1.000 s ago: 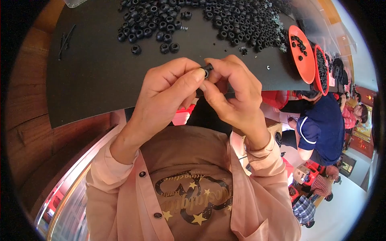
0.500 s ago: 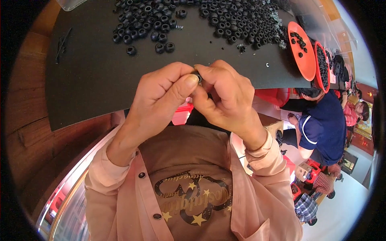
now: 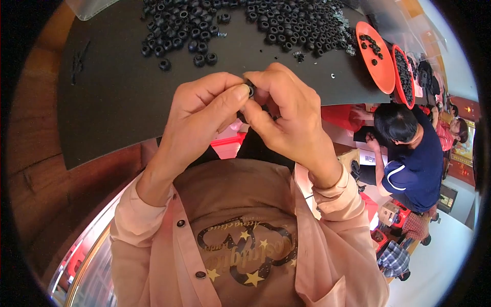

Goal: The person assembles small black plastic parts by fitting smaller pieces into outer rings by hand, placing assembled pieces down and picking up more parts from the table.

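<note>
Both of my hands meet over the near edge of the dark table. A small black ring-shaped part [image 3: 250, 91] is pinched between them. My left hand [image 3: 202, 107] is closed, with its thumb tip pressed against the ring. My right hand [image 3: 289, 110] is closed too, with thumb and forefinger at the ring's right side. My fingers cover much of the part. Beyond them lie a left pile of hollow round black parts [image 3: 179, 33] and a right pile of similar parts [image 3: 286, 30]. Several small silvery springs [image 3: 337, 23] edge the right pile.
An orange-red plate [image 3: 376, 71] with small black pieces sits at the table's right end, beside a red bowl [image 3: 404, 77] full of black pieces. Thin black strips [image 3: 77, 61] lie at the left. A co-worker in a dark blue shirt [image 3: 417, 163] sits at the right.
My hands stay pinched on the ring, and its opening shows more clearly now. The view has shifted slightly. The co-worker's head and hands show more fully.
</note>
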Demonstrator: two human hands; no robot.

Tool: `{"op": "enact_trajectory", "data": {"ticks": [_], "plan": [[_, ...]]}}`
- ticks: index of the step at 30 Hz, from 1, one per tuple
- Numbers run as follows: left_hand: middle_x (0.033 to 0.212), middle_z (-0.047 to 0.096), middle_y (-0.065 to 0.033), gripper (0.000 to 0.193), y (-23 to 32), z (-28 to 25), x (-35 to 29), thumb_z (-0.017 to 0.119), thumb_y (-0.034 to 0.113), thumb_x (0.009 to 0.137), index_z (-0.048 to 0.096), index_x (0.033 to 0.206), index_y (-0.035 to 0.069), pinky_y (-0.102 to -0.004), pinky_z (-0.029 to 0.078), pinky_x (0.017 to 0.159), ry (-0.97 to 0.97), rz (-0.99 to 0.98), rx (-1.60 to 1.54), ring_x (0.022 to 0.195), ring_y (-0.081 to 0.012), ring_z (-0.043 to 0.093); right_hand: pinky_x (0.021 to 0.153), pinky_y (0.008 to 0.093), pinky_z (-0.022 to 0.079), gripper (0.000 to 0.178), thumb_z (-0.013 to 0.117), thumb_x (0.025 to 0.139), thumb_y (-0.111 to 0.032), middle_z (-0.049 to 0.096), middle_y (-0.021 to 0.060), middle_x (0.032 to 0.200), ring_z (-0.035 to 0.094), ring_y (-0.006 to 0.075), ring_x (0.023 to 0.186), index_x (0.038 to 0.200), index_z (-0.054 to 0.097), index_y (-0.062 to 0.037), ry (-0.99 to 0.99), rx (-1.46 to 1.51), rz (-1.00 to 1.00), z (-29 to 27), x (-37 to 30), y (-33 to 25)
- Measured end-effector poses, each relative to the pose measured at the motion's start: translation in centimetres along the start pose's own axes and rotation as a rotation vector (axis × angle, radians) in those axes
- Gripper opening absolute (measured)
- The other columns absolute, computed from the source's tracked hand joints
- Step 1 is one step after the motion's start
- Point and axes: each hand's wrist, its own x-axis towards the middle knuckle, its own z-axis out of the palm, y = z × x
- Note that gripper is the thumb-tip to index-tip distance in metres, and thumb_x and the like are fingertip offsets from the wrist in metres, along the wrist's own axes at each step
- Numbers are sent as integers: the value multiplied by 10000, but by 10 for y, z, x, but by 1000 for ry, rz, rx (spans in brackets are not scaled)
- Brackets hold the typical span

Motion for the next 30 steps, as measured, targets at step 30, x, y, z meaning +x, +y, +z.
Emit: {"op": "enact_trajectory", "data": {"ticks": [30], "plan": [[654, 565, -15, 260, 4, 0, -1, 528, 202, 928, 604, 818, -22, -210, 395, 553, -20, 83, 328, 605, -55, 494, 448, 275, 392, 172, 743, 736, -103, 494, 64, 565, 468, 131, 470, 790, 596, -32, 298, -648, 174, -144, -32, 75]]}}
